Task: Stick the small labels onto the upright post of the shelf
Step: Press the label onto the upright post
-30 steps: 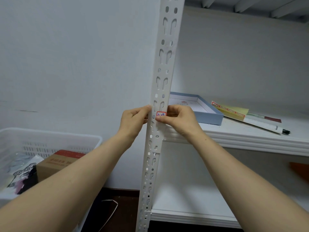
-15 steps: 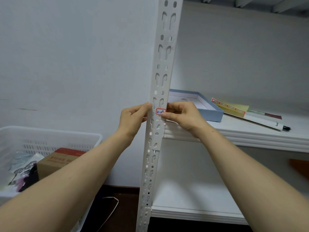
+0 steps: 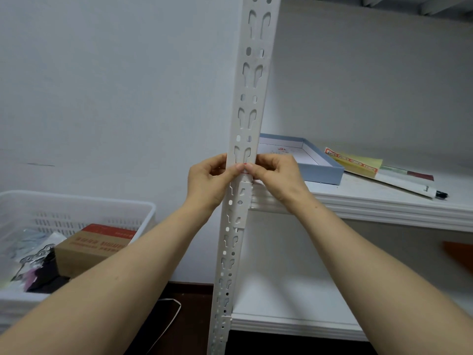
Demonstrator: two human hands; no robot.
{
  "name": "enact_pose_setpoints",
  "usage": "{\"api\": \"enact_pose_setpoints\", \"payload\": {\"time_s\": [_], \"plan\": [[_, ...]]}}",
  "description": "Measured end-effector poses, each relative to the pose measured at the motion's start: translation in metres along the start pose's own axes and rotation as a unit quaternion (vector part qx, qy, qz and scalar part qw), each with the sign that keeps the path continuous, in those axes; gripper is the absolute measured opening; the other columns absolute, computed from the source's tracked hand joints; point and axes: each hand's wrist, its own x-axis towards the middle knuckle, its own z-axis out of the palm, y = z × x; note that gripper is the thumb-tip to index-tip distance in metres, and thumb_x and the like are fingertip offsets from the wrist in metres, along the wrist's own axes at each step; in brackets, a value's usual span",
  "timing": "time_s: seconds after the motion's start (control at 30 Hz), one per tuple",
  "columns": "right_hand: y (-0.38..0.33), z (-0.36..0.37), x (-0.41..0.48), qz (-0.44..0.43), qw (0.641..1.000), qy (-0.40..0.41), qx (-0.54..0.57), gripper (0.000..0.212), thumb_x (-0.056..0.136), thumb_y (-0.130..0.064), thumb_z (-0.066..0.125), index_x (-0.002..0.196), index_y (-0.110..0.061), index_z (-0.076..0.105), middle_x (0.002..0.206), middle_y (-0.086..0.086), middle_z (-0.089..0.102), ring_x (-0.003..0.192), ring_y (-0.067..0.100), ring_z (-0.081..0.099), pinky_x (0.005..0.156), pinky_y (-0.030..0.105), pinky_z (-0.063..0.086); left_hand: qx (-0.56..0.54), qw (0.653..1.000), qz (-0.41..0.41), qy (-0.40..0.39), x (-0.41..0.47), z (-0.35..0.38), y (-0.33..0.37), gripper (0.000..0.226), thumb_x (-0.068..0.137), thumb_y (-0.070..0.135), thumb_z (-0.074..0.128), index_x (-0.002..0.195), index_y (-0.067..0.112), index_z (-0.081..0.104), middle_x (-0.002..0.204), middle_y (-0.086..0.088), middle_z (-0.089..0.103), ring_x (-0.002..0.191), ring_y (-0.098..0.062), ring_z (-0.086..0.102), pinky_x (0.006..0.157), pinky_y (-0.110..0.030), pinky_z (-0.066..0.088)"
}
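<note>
The white perforated upright post point(image 3: 252, 80) of the shelf runs from top to bottom through the middle of the head view. A small white label with a red border point(image 3: 246, 172) sits on its front face at shelf height, and only a red sliver shows between my thumbs. My left hand point(image 3: 207, 180) grips the post from the left, thumb tip on the label. My right hand point(image 3: 279, 178) grips it from the right, its thumb also over the label. Both thumb tips meet on the post.
A white shelf board point(image 3: 384, 203) carries a shallow blue box point(image 3: 322, 172), a yellow sheet point(image 3: 358, 163) and a white tube point(image 3: 409, 185). A lower board point(image 3: 294, 321) lies beneath. On the left a white basket point(image 3: 76, 203) holds a cardboard box point(image 3: 89, 247).
The label was plainly visible under my right thumb before. Both thumbs have now slid together over it and hide nearly all of it.
</note>
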Motion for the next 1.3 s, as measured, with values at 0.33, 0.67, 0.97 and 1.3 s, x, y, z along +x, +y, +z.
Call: {"api": "enact_pose_setpoints", "payload": {"time_s": [0.33, 0.67, 0.97, 1.3], "plan": [[0.003, 0.003, 0.001, -0.004, 0.995, 0.026, -0.092, 0.021, 0.084, -0.034, 0.064, 0.090, -0.015, 0.071, 0.090, 0.001, 0.073, 0.086, 0.016, 0.067, 0.086, 0.044, 0.052, -0.082, 0.994, -0.056, 0.044, -0.004, 0.008, 0.002, 0.015, 0.084, 0.010, 0.060, 0.078, 0.004, 0.072, 0.076, -0.003, 0.069, 0.072, -0.012, 0.061, 0.074, -0.024, 0.051], [0.000, -0.011, -0.004, 0.010, 0.998, -0.052, -0.027, 0.023, 0.094, -0.019, 0.053, 0.105, -0.006, 0.069, 0.102, 0.009, 0.072, 0.100, 0.022, 0.067, 0.096, 0.038, 0.049, -0.064, 0.996, -0.018, 0.053, -0.008, 0.012, -0.007, 0.013, 0.089, 0.016, 0.064, 0.082, 0.019, 0.075, 0.083, 0.001, 0.074, 0.079, -0.008, 0.065, 0.080, -0.020, 0.052], [0.009, 0.000, -0.001, -0.043, 0.992, 0.004, -0.117, 0.025, 0.090, -0.029, 0.056, 0.108, -0.015, 0.067, 0.103, 0.001, 0.072, 0.098, 0.016, 0.065, 0.090, 0.043, 0.051, 0.056, 0.997, 0.024, 0.053, 0.000, 0.009, -0.015, 0.018, 0.081, 0.030, 0.072, 0.093, 0.015, 0.073, 0.097, -0.013, 0.070, 0.080, -0.015, 0.063, 0.083, -0.032, 0.055], [0.007, -0.003, -0.006, -0.037, 0.995, -0.035, -0.088, 0.024, 0.087, -0.016, 0.062, 0.111, -0.012, 0.065, 0.103, 0.003, 0.071, 0.097, 0.016, 0.066, 0.093, 0.040, 0.051, 0.075, 0.995, 0.049, 0.030, -0.001, 0.003, -0.020, 0.035, 0.081, 0.019, 0.073, 0.116, 0.016, 0.068, 0.109, -0.007, 0.066, 0.091, -0.008, 0.062, 0.075, -0.008, 0.048]]}}
